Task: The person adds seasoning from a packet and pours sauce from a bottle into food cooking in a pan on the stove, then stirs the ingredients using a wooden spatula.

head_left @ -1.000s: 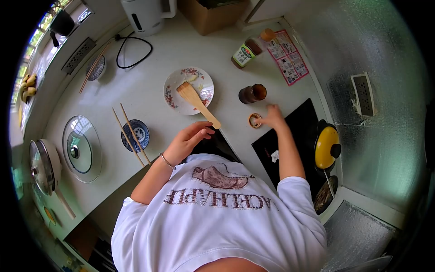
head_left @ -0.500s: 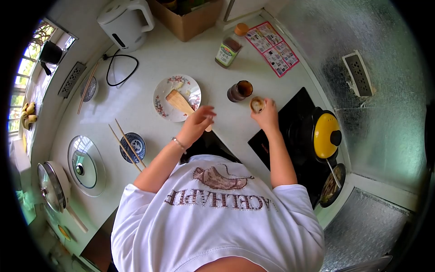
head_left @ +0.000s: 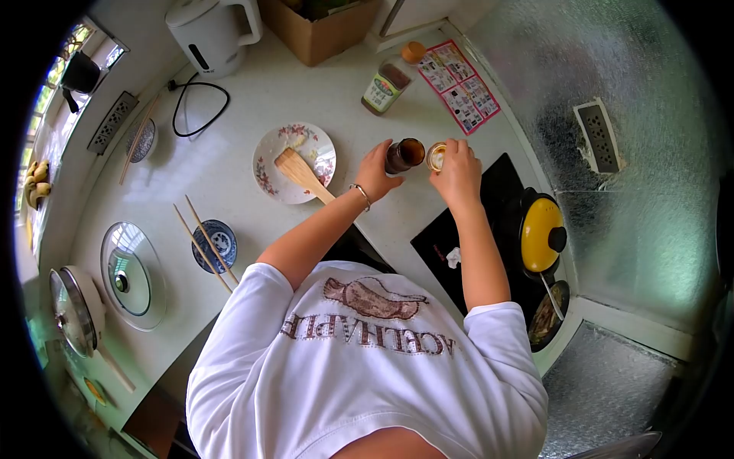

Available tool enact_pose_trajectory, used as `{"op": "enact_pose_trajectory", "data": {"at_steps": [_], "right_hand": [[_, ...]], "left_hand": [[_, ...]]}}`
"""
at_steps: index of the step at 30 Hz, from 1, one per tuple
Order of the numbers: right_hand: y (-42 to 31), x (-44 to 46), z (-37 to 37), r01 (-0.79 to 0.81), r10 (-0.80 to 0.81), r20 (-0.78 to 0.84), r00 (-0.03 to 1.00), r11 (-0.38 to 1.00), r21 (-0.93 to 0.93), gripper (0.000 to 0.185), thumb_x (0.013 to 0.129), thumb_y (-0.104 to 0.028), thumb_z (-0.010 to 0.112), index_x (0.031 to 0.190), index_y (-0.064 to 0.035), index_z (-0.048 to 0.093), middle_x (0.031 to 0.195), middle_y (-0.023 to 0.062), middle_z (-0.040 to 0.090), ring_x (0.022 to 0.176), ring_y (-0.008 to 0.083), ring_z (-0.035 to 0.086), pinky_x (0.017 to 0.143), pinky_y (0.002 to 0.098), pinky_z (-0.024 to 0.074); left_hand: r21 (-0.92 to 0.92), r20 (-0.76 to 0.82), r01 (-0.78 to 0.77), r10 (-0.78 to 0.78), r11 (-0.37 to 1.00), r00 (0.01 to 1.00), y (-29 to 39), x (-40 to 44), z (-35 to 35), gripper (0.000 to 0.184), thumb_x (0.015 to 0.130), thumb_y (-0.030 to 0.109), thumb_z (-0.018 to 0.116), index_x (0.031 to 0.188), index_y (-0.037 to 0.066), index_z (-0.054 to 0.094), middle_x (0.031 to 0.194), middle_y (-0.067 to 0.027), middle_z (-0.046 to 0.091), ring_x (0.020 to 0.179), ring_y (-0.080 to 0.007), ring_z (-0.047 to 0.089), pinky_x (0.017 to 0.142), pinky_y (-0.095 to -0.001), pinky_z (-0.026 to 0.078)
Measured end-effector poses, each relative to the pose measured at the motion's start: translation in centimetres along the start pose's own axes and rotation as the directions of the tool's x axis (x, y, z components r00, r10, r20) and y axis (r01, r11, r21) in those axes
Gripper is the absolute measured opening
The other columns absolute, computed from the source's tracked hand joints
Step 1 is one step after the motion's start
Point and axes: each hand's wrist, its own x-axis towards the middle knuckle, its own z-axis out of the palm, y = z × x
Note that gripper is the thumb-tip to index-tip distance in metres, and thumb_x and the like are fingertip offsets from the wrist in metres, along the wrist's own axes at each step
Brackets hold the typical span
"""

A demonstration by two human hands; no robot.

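Observation:
My left hand (head_left: pixel 376 171), with a bracelet at its wrist, is wrapped round the side of a small dark brown jar (head_left: pixel 405 155) with an open mouth. Just right of the jar, my right hand (head_left: pixel 459 170) holds a round gold-rimmed lid (head_left: pixel 436 157), its pale inside facing up. Jar and lid are apart by a small gap. To the left, a floral plate (head_left: pixel 270 177) carries a wooden spatula (head_left: pixel 300 170), whose handle reaches over the rim toward my left forearm.
Beyond stand a sauce bottle (head_left: pixel 386 88), a printed sheet (head_left: pixel 461 86), a kettle (head_left: pixel 208 38) and a cardboard box (head_left: pixel 317 38). Left are a blue bowl (head_left: pixel 222 239) with chopsticks and a glass lid (head_left: pixel 136 284). A yellow-lidded pot (head_left: pixel 539 233) sits right on the black cooktop (head_left: pixel 443 246).
My right hand has picked the lid up from the counter and brought it near the jar. My left hand has moved from beside the spatula handle and taken hold of the jar.

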Motion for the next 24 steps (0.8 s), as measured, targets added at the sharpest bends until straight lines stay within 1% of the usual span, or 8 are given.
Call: {"op": "enact_pose_trajectory", "data": {"at_steps": [4, 7, 9, 12, 16, 18, 21, 24], "right_hand": [[-0.9, 0.7, -0.1, 0.038, -0.037, -0.024, 0.999, 0.998, 0.050, 0.048, 0.060, -0.012, 0.074, 0.099, -0.0041, 0.048, 0.096, 0.0095, 0.049, 0.093, 0.0266, 0.053, 0.074, 0.0405, 0.0454], [-1.5, 1.5, -0.7, 0.085, -0.087, 0.006, 0.996, 0.983, 0.164, 0.050, 0.059, -0.010, 0.075, 0.100, -0.0038, 0.048, 0.098, 0.0111, 0.051, 0.095, 0.0285, 0.054, 0.077, 0.0404, 0.0463], [-1.2, 2.4, 0.0, 0.215, -0.247, 0.020, 0.969, 0.876, 0.431, 0.055, 0.057, -0.009, 0.077, 0.104, -0.0016, 0.048, 0.103, 0.0136, 0.053, 0.096, 0.0311, 0.054, 0.079, 0.0391, 0.0466], [-1.1, 3.4, 0.8, 0.265, -0.342, 0.088, 0.936, 0.844, 0.466, 0.060, 0.056, -0.010, 0.078, 0.107, -0.0008, 0.049, 0.105, 0.0154, 0.055, 0.097, 0.0324, 0.055, 0.082, 0.0372, 0.0460], [-0.9, 4.1, 0.5, 0.258, -0.363, 0.169, 0.916, 0.858, 0.445, 0.060, 0.057, -0.009, 0.078, 0.110, -0.0024, 0.052, 0.107, 0.0147, 0.056, 0.099, 0.0313, 0.054, 0.085, 0.0367, 0.0455], [-0.4, 4.3, 0.8, 0.363, -0.473, 0.110, 0.874, 0.786, 0.500, 0.060, 0.058, -0.006, 0.076, 0.113, -0.0026, 0.053, 0.112, 0.0141, 0.057, 0.103, 0.0299, 0.054, 0.090, 0.0338, 0.0431], [-0.1, 4.6, -0.1, 0.302, -0.482, 0.224, 0.847, 0.784, 0.543, 0.061, 0.060, -0.004, 0.075, 0.116, -0.0033, 0.052, 0.116, 0.0128, 0.055, 0.106, 0.0291, 0.052, 0.092, 0.0333, 0.0422], [0.3, 5.0, 0.0, 0.355, -0.531, 0.217, 0.819, 0.766, 0.535, 0.059, 0.062, -0.004, 0.073, 0.117, -0.0046, 0.052, 0.117, 0.0125, 0.054, 0.107, 0.0284, 0.052, 0.092, 0.0334, 0.0423]], "left_hand": [[-0.068, 0.002, 0.004, -0.004, 0.998, 1.000, 0.2, 0.6, 0.3, 0.073, 0.057, 0.018, 0.078, 0.120, 0.007, 0.043, 0.116, -0.0138, 0.052, 0.108, -0.0319, 0.048, 0.092, -0.0389, 0.039], [-0.087, -0.019, 0.074, -0.076, 0.993, 0.997, 0.5, 0.8, 0.3, 0.065, 0.058, 0.016, 0.078, 0.114, 0.008, 0.048, 0.109, -0.0123, 0.056, 0.102, -0.0308, 0.053, 0.089, -0.0378, 0.042], [-0.159, 0.021, 0.142, -0.141, 0.977, 0.990, 0.8, 0.9, 0.1, 0.063, 0.061, 0.013, 0.077, 0.116, 0.008, 0.048, 0.108, -0.0128, 0.057, 0.101, -0.0290, 0.054, 0.087, -0.0359, 0.044], [-0.198, 0.062, 0.178, -0.169, 0.964, 0.984, 1.1, 1.1, -0.4, 0.060, 0.062, 0.010, 0.076, 0.115, 0.007, 0.048, 0.107, -0.0129, 0.058, 0.098, -0.0284, 0.056, 0.085, -0.0351, 0.045], [-0.246, 0.052, 0.161, -0.153, 0.956, 0.987, 1.0, 1.2, -0.6, 0.055, 0.061, 0.006, 0.076, 0.110, 0.006, 0.048, 0.102, -0.0123, 0.058, 0.095, -0.0294, 0.056, 0.082, -0.0362, 0.045], [-0.237, 0.043, 0.110, -0.103, 0.965, 0.994, 0.3, 1.2, -0.2, 0.056, 0.062, 0.007, 0.076, 0.110, 0.007, 0.048, 0.104, -0.0128, 0.057, 0.097, -0.0303, 0.055, 0.083, -0.0364, 0.045], [-0.250, 0.068, 0.106, -0.092, 0.962, 0.993, 0.1, 1.3, -0.3, 0.055, 0.062, 0.007, 0.076, 0.109, 0.007, 0.047, 0.106, -0.0131, 0.056, 0.100, -0.0311, 0.054, 0.084, -0.0366, 0.044], [-0.206, 0.086, 0.111, -0.095, 0.972, 0.992, 0.3, 1.4, -0.5, 0.059, 0.062, 0.008, 0.076, 0.114, 0.007, 0.046, 0.110, -0.0137, 0.054, 0.103, -0.0310, 0.052, 0.087, -0.0369, 0.044]]}}
